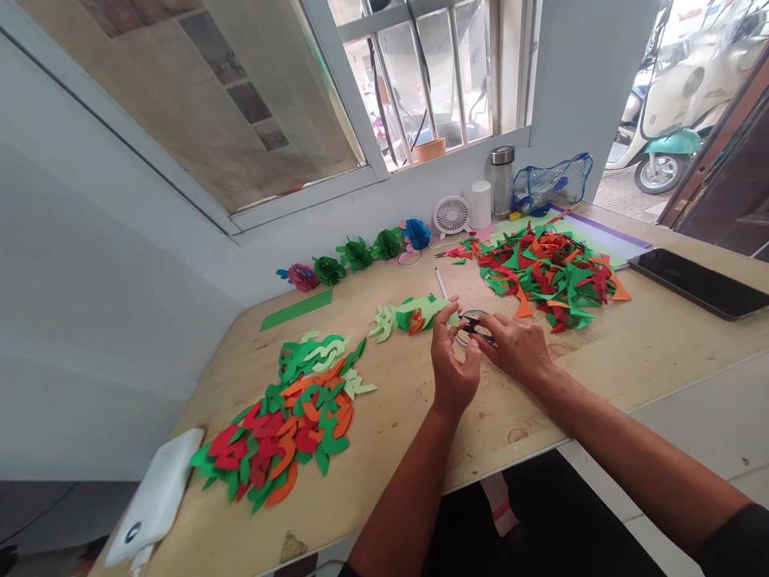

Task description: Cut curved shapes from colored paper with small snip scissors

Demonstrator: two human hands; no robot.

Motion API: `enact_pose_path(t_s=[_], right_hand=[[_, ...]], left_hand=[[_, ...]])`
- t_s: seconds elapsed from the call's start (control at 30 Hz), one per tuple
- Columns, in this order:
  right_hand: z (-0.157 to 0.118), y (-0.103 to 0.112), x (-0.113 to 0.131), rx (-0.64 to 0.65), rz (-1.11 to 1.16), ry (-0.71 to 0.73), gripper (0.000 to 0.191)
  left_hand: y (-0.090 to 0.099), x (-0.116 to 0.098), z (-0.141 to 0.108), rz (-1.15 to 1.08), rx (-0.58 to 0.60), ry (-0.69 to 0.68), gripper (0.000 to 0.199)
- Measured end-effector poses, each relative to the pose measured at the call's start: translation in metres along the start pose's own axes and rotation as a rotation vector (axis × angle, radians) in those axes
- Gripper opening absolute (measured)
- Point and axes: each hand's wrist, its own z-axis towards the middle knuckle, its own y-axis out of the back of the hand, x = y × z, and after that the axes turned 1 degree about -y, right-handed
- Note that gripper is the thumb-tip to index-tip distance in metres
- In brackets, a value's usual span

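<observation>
Pale green paper [431, 309] is pinched in my left hand [455, 365], which is raised a little over the wooden table. My right hand [517, 344] is closed on small dark snips [477, 327], their blades pointing left toward the paper. Under the snips, a round clear object [462, 337] lies mostly hidden by my hands. Left of my hands are light green cut pieces [383, 322] and a green and orange piece [416, 320]. A large pile of cut shapes [282, 425] in green, red and orange spreads over the left side.
Paper scraps [553, 268] are heaped at the right, beside a black phone [700, 280]. Along the wall stand paper flowers [356, 253], a small fan [452, 216], a white cylinder [481, 205] and a bottle [502, 183]. A white power bank [157, 497] lies at the left edge.
</observation>
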Motion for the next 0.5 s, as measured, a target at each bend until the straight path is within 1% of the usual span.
enact_pose_path(t_s=[0.2, 0.33, 0.4, 0.5], right_hand=[[-0.0001, 0.0026, 0.0011, 0.029, 0.002, -0.009, 0.032], [0.0002, 0.0026, 0.0004, 0.022, 0.004, -0.009, 0.033], [0.0004, 0.002, -0.0001, 0.012, 0.008, -0.012, 0.033], [0.0003, 0.0009, -0.0005, -0.016, 0.014, -0.021, 0.032]], left_hand=[[-0.001, 0.0014, -0.0003, -0.012, 0.001, 0.002, 0.055], [-0.0028, -0.0014, -0.0016, -0.012, 0.014, -0.006, 0.056], [-0.0024, -0.0025, -0.0017, -0.003, -0.018, -0.026, 0.055], [0.0001, -0.0016, -0.0007, 0.042, -0.115, -0.047, 0.052]])
